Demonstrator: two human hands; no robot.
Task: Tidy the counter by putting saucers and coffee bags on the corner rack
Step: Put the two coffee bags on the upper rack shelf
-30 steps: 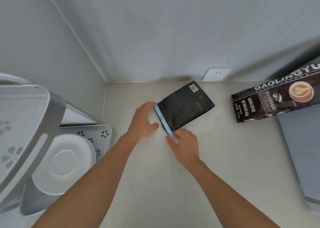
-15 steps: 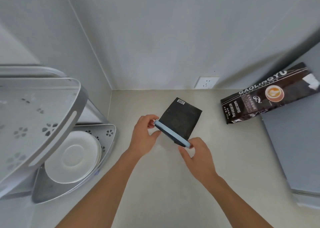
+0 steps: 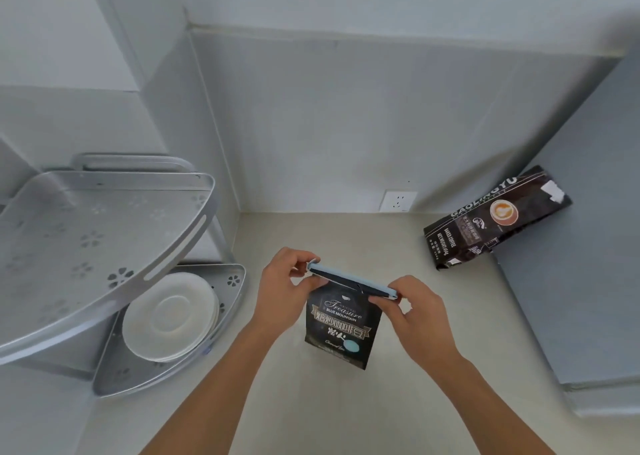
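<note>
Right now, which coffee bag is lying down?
The Gaolingyu bag by the wall, untouched. The Blue Mountain bag hangs upright from both hands.

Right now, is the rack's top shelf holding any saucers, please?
No, the top shelf is bare; the saucers sit on the lower shelf.

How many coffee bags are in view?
2: the Blue Mountain bag held upright by both hands over the counter, and the Gaolingyu bag lying at the counter's back right.
</note>
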